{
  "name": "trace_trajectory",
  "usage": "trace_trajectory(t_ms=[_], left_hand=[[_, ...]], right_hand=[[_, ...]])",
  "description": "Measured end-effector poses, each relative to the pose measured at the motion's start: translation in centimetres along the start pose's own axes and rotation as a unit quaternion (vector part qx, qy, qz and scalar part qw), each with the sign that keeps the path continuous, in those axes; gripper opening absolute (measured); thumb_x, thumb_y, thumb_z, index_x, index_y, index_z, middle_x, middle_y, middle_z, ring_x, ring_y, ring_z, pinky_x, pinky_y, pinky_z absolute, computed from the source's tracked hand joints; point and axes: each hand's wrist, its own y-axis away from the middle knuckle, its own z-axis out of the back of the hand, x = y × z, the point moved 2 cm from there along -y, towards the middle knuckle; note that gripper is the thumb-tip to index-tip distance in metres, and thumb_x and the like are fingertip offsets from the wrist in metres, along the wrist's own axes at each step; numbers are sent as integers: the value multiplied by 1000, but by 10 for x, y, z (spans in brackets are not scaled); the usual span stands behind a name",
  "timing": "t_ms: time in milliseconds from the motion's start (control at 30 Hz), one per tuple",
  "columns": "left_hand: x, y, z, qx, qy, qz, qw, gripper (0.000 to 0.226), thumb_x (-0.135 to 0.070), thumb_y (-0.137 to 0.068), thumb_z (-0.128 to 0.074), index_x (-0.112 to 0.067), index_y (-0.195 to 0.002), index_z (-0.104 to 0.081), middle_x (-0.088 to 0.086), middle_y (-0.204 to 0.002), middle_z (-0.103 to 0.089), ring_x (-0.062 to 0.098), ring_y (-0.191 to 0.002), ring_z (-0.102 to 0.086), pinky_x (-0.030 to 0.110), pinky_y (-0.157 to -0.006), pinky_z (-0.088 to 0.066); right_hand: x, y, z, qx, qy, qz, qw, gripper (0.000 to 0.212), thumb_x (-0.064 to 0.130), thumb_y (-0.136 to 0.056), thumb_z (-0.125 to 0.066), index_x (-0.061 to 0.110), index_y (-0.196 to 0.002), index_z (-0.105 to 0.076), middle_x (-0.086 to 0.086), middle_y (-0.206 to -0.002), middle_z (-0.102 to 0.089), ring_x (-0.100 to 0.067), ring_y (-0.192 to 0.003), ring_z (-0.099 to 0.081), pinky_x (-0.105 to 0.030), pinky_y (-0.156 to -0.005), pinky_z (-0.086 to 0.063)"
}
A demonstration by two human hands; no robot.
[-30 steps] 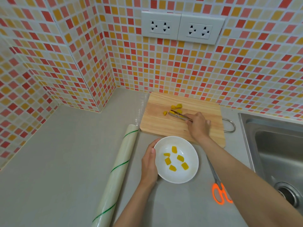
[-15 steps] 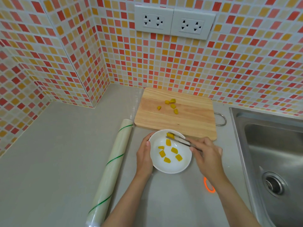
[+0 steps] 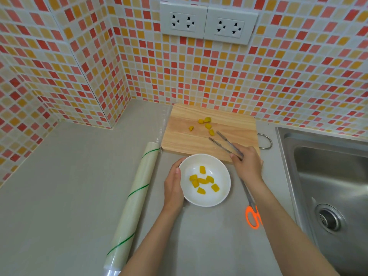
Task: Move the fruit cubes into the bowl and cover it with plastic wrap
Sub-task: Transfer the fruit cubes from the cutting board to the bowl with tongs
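A white bowl (image 3: 222,193) sits on the grey counter and holds several yellow fruit cubes (image 3: 202,181). My left hand (image 3: 173,185) cups the bowl's left rim. Behind it lies a wooden cutting board (image 3: 185,140) with several more yellow cubes (image 3: 208,126) near its middle. My right hand (image 3: 247,165) grips metal tongs (image 3: 223,141) over the board's near right part. Their tips are apart and empty, just short of the nearest cube. A roll of plastic wrap (image 3: 133,204) with green stripes lies to the left of the bowl.
Orange-handled scissors (image 3: 252,214) lie on the counter right of the bowl, partly under my right forearm. A steel sink (image 3: 328,176) fills the right side. The tiled wall with two sockets (image 3: 208,22) stands close behind the board.
My right hand dropped a cube from the tongs into the bowl and has swung the empty tongs back over the board. My left hand stays on the bowl.
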Motion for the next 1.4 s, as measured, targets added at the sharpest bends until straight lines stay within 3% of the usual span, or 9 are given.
trace_trajectory(t_ms=[333, 467, 733, 867, 1000, 1133, 1200, 1333, 1400], left_hand=[[2, -1, 1, -2, 1, -2, 1000, 44, -46, -90, -38, -20, -118, -61, -6, -114, -68, 10, -107, -63, 14, -80, -48], [2, -1, 0, -4, -3, -9, 1000, 52, -51, -87, -39, -16, -119, -60, 1, -117, -66, 15, -110, -61, 17, -83, -49], [2, 0, 0, -3, -7, -10, 1000, 53, -52, -86, -38, -16, -120, -60, -1, -117, -66, 13, -111, -61, 15, -83, -48], [1, 1, -1, -6, -2, -7, 1000, 52, -52, -85, -39, -17, -118, -60, -4, -114, -67, 10, -108, -62, 15, -82, -48], [1, 1, -1, -6, -2, -9, 1000, 50, -49, -88, -39, -15, -119, -60, -4, -115, -67, 9, -108, -61, 14, -83, -47], [1, 0, -1, -4, 0, -5, 1000, 41, -34, -93, -34, -14, -118, -60, 0, -116, -65, 5, -106, -61, 13, -82, -47], [2, 0, -1, -4, -1, -5, 1000, 42, -33, -93, -34, -12, -118, -59, 2, -116, -65, 4, -105, -61, 12, -82, -46], [1, 1, -1, 3, -11, -7, 1000, 42, -34, -93, -33, -13, -119, -59, 1, -117, -64, 6, -107, -60, 13, -84, -46], [2, 0, 0, 2, -15, -8, 1000, 43, -36, -93, -34, -13, -120, -59, 1, -118, -64, 7, -108, -60, 13, -84, -45]], right_hand=[[20, -55, -36, -4, 93, -40, 995, 34, 26, -89, -54, 30, -123, -57, -12, -115, -56, -31, -113, -47, -42, -96, -30], [22, -59, -41, -30, 73, -37, 996, 28, 22, -90, -53, 29, -115, -63, -11, -110, -58, -30, -107, -51, -40, -92, -30], [21, -54, -31, -40, 21, -43, 998, 27, 20, -90, -53, 31, -111, -67, -10, -104, -56, -28, -96, -54, -37, -90, -28], [25, -24, -10, -62, -22, -4, 998, 30, 15, -86, -58, 27, -113, -67, -11, -93, -55, -30, -91, -56, -43, -92, -35], [25, 27, 12, -77, -85, 71, 991, 30, 8, -81, -65, 20, -109, -70, -1, -79, -49, -21, -77, -56, -49, -87, -42], [16, 74, 20, -33, -94, 139, 985, 31, 8, -80, -68, 23, -107, -70, 3, -74, -47, -18, -71, -56, -50, -79, -47], [7, 87, 19, -4, -71, 142, 987, 33, 9, -79, -69, 27, -106, -70, 6, -75, -48, -16, -73, -56, -49, -82, -44], [-5, 95, 18, 42, -15, 128, 991, 37, 17, -78, -70, 35, -111, -66, 7, -84, -52, -15, -87, -56, -31, -84, -26], [-7, 93, 21, 43, -14, 118, 992, 38, 19, -78, -70, 35, -112, -65, 7, -85, -51, -14, -89, -55, -29, -83, -24]])
